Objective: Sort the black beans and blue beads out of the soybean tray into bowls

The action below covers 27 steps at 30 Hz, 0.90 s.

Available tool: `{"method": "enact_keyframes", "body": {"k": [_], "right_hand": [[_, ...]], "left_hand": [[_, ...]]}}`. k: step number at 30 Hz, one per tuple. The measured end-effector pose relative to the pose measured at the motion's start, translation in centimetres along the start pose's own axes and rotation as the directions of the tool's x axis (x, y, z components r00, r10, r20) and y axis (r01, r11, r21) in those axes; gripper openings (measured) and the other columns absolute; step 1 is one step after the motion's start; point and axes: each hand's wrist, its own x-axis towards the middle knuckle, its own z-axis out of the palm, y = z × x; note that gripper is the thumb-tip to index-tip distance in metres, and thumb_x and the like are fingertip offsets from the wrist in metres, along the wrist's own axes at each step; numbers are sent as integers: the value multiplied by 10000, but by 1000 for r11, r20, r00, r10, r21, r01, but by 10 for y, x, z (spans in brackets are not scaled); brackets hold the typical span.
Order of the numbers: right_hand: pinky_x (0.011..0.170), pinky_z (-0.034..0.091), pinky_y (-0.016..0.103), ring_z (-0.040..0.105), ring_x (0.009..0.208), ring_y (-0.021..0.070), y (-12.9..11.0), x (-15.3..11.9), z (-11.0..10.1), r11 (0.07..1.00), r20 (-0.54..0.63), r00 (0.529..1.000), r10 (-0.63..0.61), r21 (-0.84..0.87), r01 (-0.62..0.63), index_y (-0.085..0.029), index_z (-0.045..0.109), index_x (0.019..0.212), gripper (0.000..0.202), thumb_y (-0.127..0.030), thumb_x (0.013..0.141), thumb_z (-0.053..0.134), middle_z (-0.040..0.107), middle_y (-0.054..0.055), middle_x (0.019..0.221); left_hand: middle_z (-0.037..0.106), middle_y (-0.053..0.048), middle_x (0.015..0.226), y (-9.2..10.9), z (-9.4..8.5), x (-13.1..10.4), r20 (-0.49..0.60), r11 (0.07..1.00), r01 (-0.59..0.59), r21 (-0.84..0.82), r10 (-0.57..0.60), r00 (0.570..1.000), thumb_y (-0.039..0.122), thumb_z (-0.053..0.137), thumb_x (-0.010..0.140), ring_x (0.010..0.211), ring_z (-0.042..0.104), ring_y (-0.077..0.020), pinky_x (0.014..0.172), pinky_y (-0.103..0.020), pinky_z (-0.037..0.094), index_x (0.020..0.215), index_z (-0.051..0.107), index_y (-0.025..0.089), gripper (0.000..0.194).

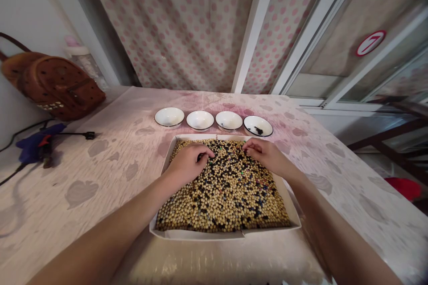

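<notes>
A shallow white box [214, 235] holds a bed of small tan, round pieces like beans or beads [224, 205], with many black ones and a few green, red and blue ones mixed in. My left hand [191, 160] is over the box's far left part, thumb and forefinger curled close together just above the pieces. At the far right part, my right hand [264, 155] has its fingers bent in a pinch near the surface. Whatever either pinch holds is too small to make out. Behind the box, the rightmost white bowl [249, 120] contains some black pieces.
Three more dark-rimmed white bowls [169, 110] [199, 116] [229, 116] stand in the row. On the left are a blue glue gun [31, 147], its black plug [89, 135] and a brown backpack [60, 82]. A patterned cloth [113, 173] covers the table.
</notes>
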Motion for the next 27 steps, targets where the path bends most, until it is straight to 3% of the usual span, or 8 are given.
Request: {"method": "enact_keyframes", "body": {"k": [2, 5, 8, 14, 22, 24, 27], "right_hand": [[718, 478, 323, 629, 777, 184, 7, 3, -5, 999, -168, 986, -9, -35, 3, -210, 607, 927, 131, -298, 860, 536, 678, 32, 851], [742, 488, 337, 635, 792, 195, 26, 10, -16, 993, -437, 899, -18, -113, -35, -203, 599, 1006, 185, -267, 846, 533, 676, 58, 903], [758, 500, 363, 643, 800, 211, 47, 16, -26, 984, -528, 849, -24, -164, -75, -189, 602, 1049, 231, -268, 848, 520, 681, 82, 919], [704, 513, 357, 637, 716, 192, 61, 18, -29, 978, -521, 853, 3, -177, -112, -185, 610, 1056, 255, -301, 855, 505, 714, 91, 970], [605, 477, 303, 604, 612, 159, 35, 9, -30, 995, -514, 858, 17, -74, -64, -195, 619, 1066, 262, -310, 870, 489, 707, 69, 942], [635, 480, 301, 614, 654, 164, 23, 5, -27, 996, -440, 898, -5, -86, -37, -196, 633, 1047, 247, -302, 878, 489, 707, 59, 918], [703, 482, 307, 633, 747, 181, 5, 0, -21, 987, -209, 977, -50, -160, 16, -211, 665, 981, 204, -283, 885, 499, 709, 37, 871]], "left_hand": [[750, 3, 971, 0, 0, 0, 7, 1000, -1, 5, 1, 1000, 64, 529, 856, 896, 675, -178, 883, -345, 518, 935, 745, 255, 299], [750, 2, 967, -1, 0, 0, 11, 1000, 9, 14, -9, 1000, 66, 530, 857, 913, 673, -183, 884, -349, 517, 913, 741, 252, 287], [749, 2, 967, -1, 1, -1, 7, 1000, 5, 7, -6, 1000, 69, 529, 861, 922, 673, -186, 881, -350, 517, 910, 739, 249, 281], [751, 2, 979, 0, 0, -1, 5, 1000, 16, -2, -15, 1000, 82, 540, 860, 860, 672, -182, 845, -346, 526, 929, 750, 261, 285], [748, -2, 990, -2, 1, -1, -3, 1000, 9, -13, -9, 1000, 82, 530, 859, 849, 663, -177, 832, -338, 522, 925, 746, 253, 284], [749, -1, 989, -2, 1, -1, 8, 1000, 15, -9, -15, 1000, 78, 530, 859, 857, 665, -177, 843, -340, 519, 925, 742, 248, 280], [749, 6, 986, -3, 1, -1, 17, 1000, 12, -2, -12, 1000, 76, 529, 864, 872, 668, -175, 863, -344, 514, 931, 739, 251, 281]]}}
